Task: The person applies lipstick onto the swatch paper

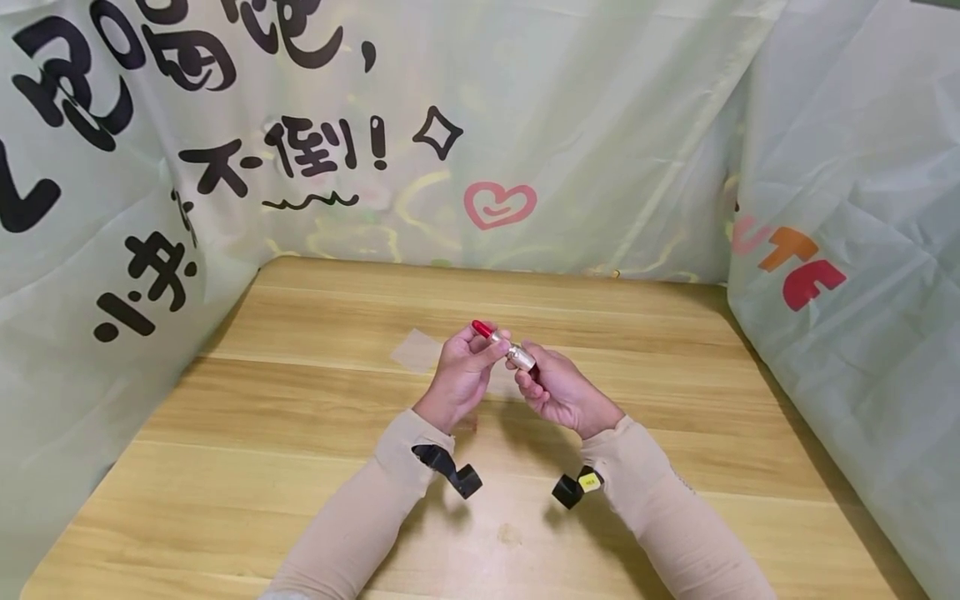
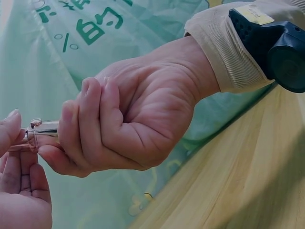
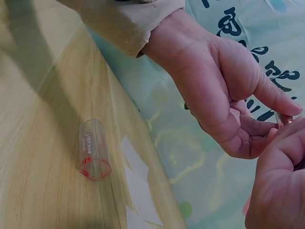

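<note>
Both hands hold a lipstick (image 1: pixel 521 358) with a silvery tube, its red tip (image 1: pixel 482 328) pointing up and left in the head view. My left hand (image 1: pixel 465 367) pinches the tube just below the red tip. Fingers of my right hand (image 1: pixel 562 387) curl round its lower end, partly hiding it. In the left wrist view, shiny metal of the lipstick (image 2: pixel 45 129) shows between the two hands. A clear cylindrical cap (image 3: pixel 94 148) with a red-marked rim lies on the wooden table, seen in the right wrist view below the left forearm.
White paper pieces (image 3: pixel 136 176) lie on the wooden table (image 1: pixel 300 467); one paper square (image 1: pixel 416 350) shows beside the left hand. Pale fabric with lettering (image 1: pixel 600 125) hangs round the table's back and sides. Black wrist devices (image 1: pixel 450 471) sit on both sleeves.
</note>
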Motion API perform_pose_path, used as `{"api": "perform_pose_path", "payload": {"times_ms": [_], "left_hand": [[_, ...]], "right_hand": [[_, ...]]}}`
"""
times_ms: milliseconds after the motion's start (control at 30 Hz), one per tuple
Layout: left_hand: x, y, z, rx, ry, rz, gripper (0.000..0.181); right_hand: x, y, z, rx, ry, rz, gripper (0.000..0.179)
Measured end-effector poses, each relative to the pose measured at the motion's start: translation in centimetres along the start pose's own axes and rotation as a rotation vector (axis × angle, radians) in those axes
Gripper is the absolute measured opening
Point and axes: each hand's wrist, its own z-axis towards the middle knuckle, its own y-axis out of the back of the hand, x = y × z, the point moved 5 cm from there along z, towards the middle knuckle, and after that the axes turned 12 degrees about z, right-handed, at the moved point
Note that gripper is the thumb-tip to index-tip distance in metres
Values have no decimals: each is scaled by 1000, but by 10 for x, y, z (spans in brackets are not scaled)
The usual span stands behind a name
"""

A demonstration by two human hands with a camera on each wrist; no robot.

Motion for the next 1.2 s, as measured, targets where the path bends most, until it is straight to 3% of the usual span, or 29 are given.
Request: {"api": "perform_pose_path", "payload": {"times_ms": [300, 533, 1000, 1200], "left_hand": [[-5, 1, 2, -10, -1, 9, 31], [-6, 1, 2, -34, 29, 4, 26], [-4, 7, 5, -30, 49, 27, 26], [-5, 12, 5, -27, 42, 70, 30]], "right_hand": [[2, -3, 0, 96, 7, 23, 51], [6, -5, -2, 147, 14, 46, 47], [15, -3, -3, 51, 92, 72, 27], [18, -2, -3, 19, 119, 61, 28]]}}
